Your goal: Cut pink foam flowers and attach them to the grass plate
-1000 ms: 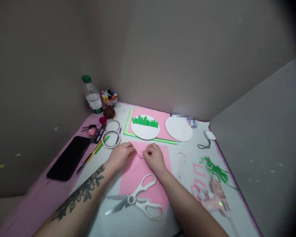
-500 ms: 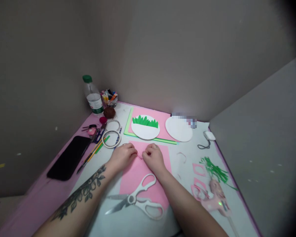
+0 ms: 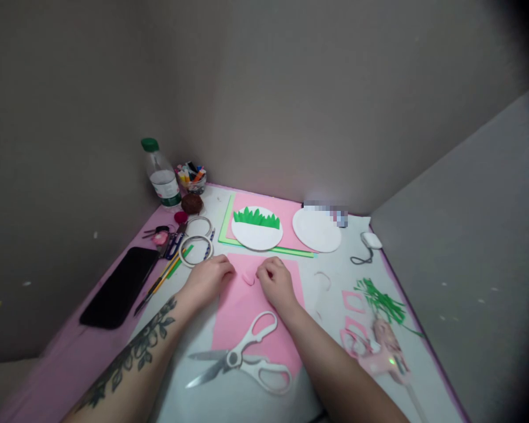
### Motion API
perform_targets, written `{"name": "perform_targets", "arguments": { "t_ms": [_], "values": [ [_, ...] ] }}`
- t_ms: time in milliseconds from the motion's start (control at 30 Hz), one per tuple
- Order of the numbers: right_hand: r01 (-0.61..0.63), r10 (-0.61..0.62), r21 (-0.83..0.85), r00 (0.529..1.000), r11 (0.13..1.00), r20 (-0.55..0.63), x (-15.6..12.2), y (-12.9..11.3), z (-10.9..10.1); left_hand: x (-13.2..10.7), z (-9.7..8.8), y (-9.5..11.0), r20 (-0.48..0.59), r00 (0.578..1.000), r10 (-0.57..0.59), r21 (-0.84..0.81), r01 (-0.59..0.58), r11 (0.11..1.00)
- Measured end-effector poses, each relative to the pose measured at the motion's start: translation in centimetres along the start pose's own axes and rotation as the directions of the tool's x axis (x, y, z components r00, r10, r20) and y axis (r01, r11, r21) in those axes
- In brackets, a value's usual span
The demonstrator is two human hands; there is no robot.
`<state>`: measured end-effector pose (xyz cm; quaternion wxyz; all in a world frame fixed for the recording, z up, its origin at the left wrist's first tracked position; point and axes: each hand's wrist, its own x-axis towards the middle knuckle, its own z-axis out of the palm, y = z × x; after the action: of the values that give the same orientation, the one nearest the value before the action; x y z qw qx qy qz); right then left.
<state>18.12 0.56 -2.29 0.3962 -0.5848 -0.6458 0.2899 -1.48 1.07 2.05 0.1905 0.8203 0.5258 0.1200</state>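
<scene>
My left hand [image 3: 208, 279] rests on the left edge of a pink paper sheet [image 3: 242, 317], fingers curled under, with nothing visible in them. My right hand [image 3: 275, 281] lies on the same sheet, its fingers pinched at a small folded pink paper piece [image 3: 249, 275] that sits between the two hands. The left hand's fingertips are a short way clear of that piece. White-handled scissors [image 3: 242, 359] lie open on the near part of the sheet, between my forearms.
Behind the hands are a white paper plate with green paper grass [image 3: 255, 234] and a plain plate [image 3: 316, 230]. Tape rings [image 3: 196, 251], pencils, a phone [image 3: 119, 288], a bottle [image 3: 161, 176] and a marker cup [image 3: 193, 176] stand left. A pink glue gun [image 3: 381, 352], pink cutouts [image 3: 355, 302] and green scraps [image 3: 379, 298] lie right.
My left hand has drawn back to the left, off the small pink piece, which now shows between the hands. The right hand stays in place. The view shifted slightly.
</scene>
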Motion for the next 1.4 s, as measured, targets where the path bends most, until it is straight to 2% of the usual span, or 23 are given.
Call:
{"name": "perform_targets", "arguments": {
  "t_ms": [100,167,233,267,367,433,500,600,667,767,867,900,967,1067,1200,1267,1400],
  "values": [
    [0.001,-0.001,0.027,1.0,1.0,-0.009,0.0,-0.1,-0.1,-0.3,-0.7,0.4,0.12,0.991,0.055,-0.139,-0.038,0.99],
    [0.007,-0.006,0.051,1.0,0.999,-0.025,0.1,-0.1,-0.2,-0.7,-1.2,0.9,0.248,0.962,0.111,-0.214,-0.057,0.975],
    [0.005,-0.002,0.073,0.999,0.997,-0.041,0.1,-0.1,-0.2,-1.1,-1.7,1.5,0.325,0.939,0.112,-0.178,-0.055,0.982],
    [0.001,0.003,0.081,0.999,0.997,-0.049,0.1,0.0,-0.2,-1.3,-1.9,1.8,0.33,0.941,0.079,-0.118,-0.042,0.992],
    [-0.003,0.01,0.089,0.997,0.996,-0.071,0.2,0.1,-0.2,-1.5,-2.9,1.4,0.229,0.967,-0.11,0.099,0.09,0.991],
    [0.003,0.004,0.084,0.997,0.996,-0.078,0.1,0.2,-0.1,-1.7,-3.6,0.0,0.108,0.96,-0.258,0.209,0.232,0.95],
    [0.005,0.001,0.079,0.997,0.997,-0.08,0.1,0.4,0.0,-1.9,-4.3,-1.9,0.03,0.939,-0.342,0.308,0.317,0.897],
    [0.007,0.001,0.087,0.996,0.996,-0.085,0.2,0.6,0.0,-2.3,-4.9,-4.6,0.068,0.91,-0.41,0.379,0.357,0.854],
    [0.009,0.0,0.094,0.996,0.995,-0.093,0.2,0.6,0.0,-2.3,-5.0,-5.5,0.059,0.913,-0.404,0.364,0.358,0.86],
    [0.016,-0.004,0.104,0.994,0.994,-0.112,0.1,0.4,-0.1,-2.1,-5.3,-5.3,-0.024,0.949,-0.314,0.227,0.311,0.923],
    [0.078,-0.058,0.117,0.985,0.99,-0.162,-0.1,0.0,-0.4,-1.9,-5.6,-3.8,-0.09,0.979,-0.183,-0.076,0.176,0.981],
    [0.124,-0.101,0.117,0.978,0.985,-0.182,-0.2,-0.2,-0.5,-1.9,-5.7,-3.2,-0.081,0.985,-0.154,-0.18,0.137,0.974],
    [0.24,-0.217,0.091,0.953,0.966,-0.213,-0.5,-0.5,-0.9,-1.7,-5.4,-1.8,-0.018,0.988,-0.151,-0.321,0.137,0.937],
    [0.396,-0.387,0.005,0.899,0.918,-0.206,-0.8,-0.9,-1.4,-1.4,-4.4,0.0,0.016,0.997,-0.077,-0.424,0.077,0.903],
    [0.527,-0.531,-0.075,0.828,0.847,-0.179,-1.1,-1.7,-1.8,-1.1,-3.3,1.3,0.047,0.999,-0.009,-0.521,0.032,0.853],
    [0.55,-0.556,-0.086,0.811,0.831,-0.184,-1.2,-2.1,-1.8,-1.0,-3.0,1.4,0.049,0.999,0.009,-0.533,0.018,0.846],
    [0.526,-0.528,-0.071,0.821,0.847,-0.218,-1.4,-2.7,-1.9,-1.1,-2.8,1.3,0.04,0.998,0.038,-0.523,-0.012,0.852]
  ]
}}
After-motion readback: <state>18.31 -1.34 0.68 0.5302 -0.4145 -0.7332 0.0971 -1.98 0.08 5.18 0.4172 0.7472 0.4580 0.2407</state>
